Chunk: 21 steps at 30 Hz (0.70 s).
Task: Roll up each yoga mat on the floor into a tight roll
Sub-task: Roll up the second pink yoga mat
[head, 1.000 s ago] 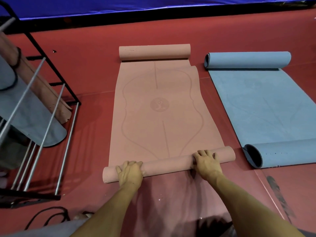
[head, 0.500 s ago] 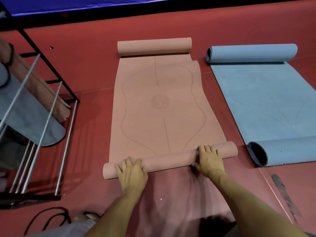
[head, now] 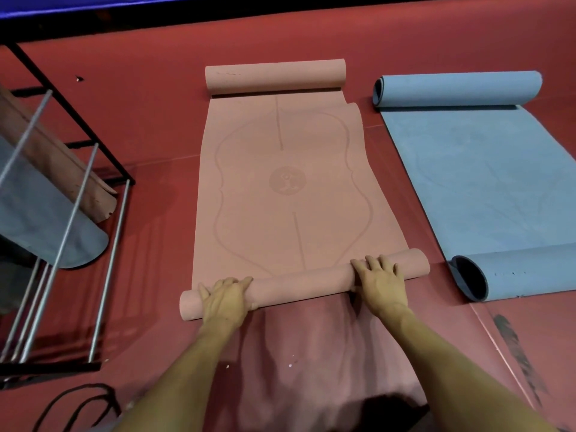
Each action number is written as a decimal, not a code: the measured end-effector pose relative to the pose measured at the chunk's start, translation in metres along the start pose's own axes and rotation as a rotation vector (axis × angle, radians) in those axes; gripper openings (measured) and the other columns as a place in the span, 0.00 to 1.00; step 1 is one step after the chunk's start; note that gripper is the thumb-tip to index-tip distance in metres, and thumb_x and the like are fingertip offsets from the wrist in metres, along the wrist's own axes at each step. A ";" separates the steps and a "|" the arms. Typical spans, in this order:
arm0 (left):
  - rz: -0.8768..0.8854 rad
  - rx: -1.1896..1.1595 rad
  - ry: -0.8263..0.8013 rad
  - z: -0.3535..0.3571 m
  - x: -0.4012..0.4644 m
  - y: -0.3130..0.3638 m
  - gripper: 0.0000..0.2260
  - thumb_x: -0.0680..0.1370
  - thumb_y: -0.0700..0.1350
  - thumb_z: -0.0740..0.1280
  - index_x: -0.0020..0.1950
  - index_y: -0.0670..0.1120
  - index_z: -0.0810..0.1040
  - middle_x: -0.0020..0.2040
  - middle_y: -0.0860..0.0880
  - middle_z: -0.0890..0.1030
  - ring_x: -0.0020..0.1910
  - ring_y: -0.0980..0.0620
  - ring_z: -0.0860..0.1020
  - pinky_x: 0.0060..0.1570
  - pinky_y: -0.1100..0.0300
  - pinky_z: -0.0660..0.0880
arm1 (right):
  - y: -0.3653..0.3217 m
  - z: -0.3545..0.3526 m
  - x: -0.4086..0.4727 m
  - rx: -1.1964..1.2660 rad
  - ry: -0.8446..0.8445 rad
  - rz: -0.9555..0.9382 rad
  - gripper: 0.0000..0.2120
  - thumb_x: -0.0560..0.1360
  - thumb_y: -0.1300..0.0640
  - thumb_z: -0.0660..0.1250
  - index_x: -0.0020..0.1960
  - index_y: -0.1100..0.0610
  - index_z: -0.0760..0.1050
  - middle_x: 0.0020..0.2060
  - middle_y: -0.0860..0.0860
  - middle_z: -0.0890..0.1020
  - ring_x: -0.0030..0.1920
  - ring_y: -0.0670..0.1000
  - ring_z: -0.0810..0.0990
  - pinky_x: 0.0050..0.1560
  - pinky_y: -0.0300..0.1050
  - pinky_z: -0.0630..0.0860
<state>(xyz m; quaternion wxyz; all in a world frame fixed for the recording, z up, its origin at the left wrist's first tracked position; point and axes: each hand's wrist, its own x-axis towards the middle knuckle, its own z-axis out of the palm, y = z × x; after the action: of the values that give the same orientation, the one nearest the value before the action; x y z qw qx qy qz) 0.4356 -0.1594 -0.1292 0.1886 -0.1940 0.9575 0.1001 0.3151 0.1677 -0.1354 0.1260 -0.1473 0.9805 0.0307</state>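
matt pink mat (head: 280, 182); matt blue mat (head: 486, 182); metal rack (head: 93, 182)

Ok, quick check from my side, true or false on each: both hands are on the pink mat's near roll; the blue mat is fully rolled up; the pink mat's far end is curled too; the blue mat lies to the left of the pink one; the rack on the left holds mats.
1. Both the left hand and right hand are on the pink mat's near roll. True.
2. The blue mat is fully rolled. False: only its ends are curled, the middle lies flat.
3. The pink mat's far end is curled. True.
4. The blue mat lies left of the pink one. False: it lies to the right.
5. The rack holds mats. True.
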 end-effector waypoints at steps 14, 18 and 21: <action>0.079 -0.017 -0.215 -0.014 -0.033 -0.009 0.27 0.73 0.63 0.74 0.71 0.70 0.72 0.63 0.60 0.82 0.68 0.50 0.76 0.61 0.49 0.68 | -0.009 -0.016 -0.051 -0.120 -0.145 0.080 0.19 0.80 0.63 0.61 0.70 0.56 0.65 0.63 0.53 0.79 0.65 0.59 0.75 0.62 0.58 0.72; 0.060 -0.060 -0.200 -0.013 -0.032 -0.012 0.27 0.74 0.63 0.74 0.71 0.73 0.71 0.64 0.61 0.81 0.68 0.50 0.74 0.62 0.49 0.65 | -0.011 -0.013 -0.050 -0.080 -0.152 0.100 0.16 0.81 0.63 0.59 0.68 0.55 0.66 0.65 0.52 0.77 0.71 0.60 0.71 0.68 0.60 0.69; 0.021 -0.099 -0.135 -0.010 -0.031 -0.008 0.25 0.72 0.61 0.77 0.68 0.71 0.75 0.61 0.60 0.82 0.67 0.49 0.74 0.59 0.50 0.65 | -0.005 -0.005 -0.046 -0.018 -0.084 0.087 0.13 0.81 0.57 0.63 0.66 0.53 0.70 0.65 0.52 0.76 0.71 0.61 0.69 0.69 0.57 0.68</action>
<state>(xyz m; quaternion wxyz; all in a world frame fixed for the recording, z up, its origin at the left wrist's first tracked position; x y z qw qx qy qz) 0.4625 -0.1585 -0.1087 0.2420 -0.1857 0.9384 0.1624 0.3575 0.1756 -0.1186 0.1644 -0.1042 0.9796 0.0510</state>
